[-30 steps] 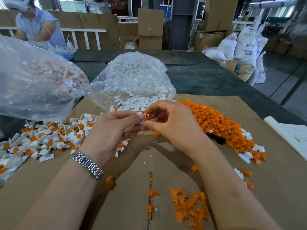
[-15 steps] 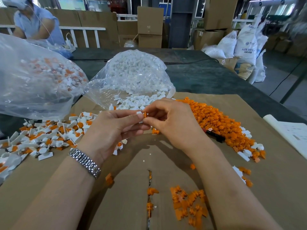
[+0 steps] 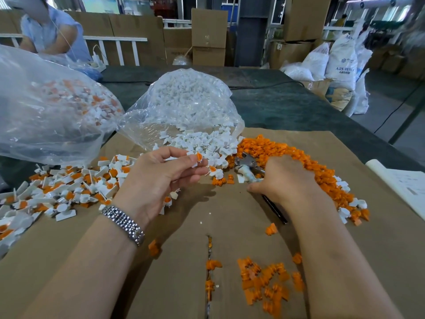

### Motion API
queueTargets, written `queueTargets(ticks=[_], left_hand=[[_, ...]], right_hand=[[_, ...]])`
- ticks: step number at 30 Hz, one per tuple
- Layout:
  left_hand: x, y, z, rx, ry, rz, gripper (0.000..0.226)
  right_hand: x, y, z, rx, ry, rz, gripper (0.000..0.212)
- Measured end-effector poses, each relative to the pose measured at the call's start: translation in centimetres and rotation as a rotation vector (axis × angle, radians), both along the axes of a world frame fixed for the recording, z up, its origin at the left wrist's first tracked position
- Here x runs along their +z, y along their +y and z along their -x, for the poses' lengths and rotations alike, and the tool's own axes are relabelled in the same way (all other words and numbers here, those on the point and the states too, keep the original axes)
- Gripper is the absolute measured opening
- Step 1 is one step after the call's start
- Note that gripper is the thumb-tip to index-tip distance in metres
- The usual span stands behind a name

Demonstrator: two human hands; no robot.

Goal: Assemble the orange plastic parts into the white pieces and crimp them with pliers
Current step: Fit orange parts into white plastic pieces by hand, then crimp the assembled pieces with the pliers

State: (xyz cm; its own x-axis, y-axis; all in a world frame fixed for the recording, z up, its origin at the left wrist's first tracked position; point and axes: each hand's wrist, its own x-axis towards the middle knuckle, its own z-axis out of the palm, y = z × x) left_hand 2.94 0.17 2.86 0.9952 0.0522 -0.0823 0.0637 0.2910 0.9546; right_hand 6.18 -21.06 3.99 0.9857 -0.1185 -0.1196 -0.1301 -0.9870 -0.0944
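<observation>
A warehouse table covered with brown cardboard. The left hand pinches a white piece with an orange insert between thumb and fingers, raised above the cardboard. The right hand curls around the pliers lying on the cardboard, beside the heap of orange parts. Loose white pieces spill from a clear bag; finished pieces lie at left.
</observation>
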Motion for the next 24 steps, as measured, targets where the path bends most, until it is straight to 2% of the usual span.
queueTargets(ticks=[2, 5, 10, 13, 15, 21, 24], left_hand=[[-0.1, 0.1, -0.1, -0.011, 0.002, 0.015, 0.025], [-0.2, 0.4, -0.2, -0.006, 0.015, 0.067, 0.028], [-0.2, 0.8, -0.4, 0.055, 0.030, 0.128, 0.031], [0.0, 0.9, -0.3, 0.047, 0.030, 0.149, 0.032], [0.1, 0.8, -0.3, 0.036, 0.019, 0.160, 0.022], [0.1, 0.5, -0.2, 0.041, -0.017, 0.111, 0.009], [0.1, 0.5, -0.2, 0.064, -0.024, 0.110, 0.020]], right_hand=[[-0.1, 0.3, 0.0, 0.040, -0.033, 0.004, 0.042], [-0.2, 0.4, -0.1, 0.082, -0.044, -0.060, 0.038], [1.4, 0.3, 0.4, 0.176, -0.045, -0.537, 0.028], [2.3, 1.0, 1.4, 0.299, 0.108, -0.753, 0.033], [2.3, 1.6, 2.0, 0.360, 0.192, -0.749, 0.038], [2.3, 2.5, 2.6, 0.402, 0.178, -0.755, 0.035], [2.3, 2.7, 2.7, 0.424, 0.179, -0.742, 0.038]])
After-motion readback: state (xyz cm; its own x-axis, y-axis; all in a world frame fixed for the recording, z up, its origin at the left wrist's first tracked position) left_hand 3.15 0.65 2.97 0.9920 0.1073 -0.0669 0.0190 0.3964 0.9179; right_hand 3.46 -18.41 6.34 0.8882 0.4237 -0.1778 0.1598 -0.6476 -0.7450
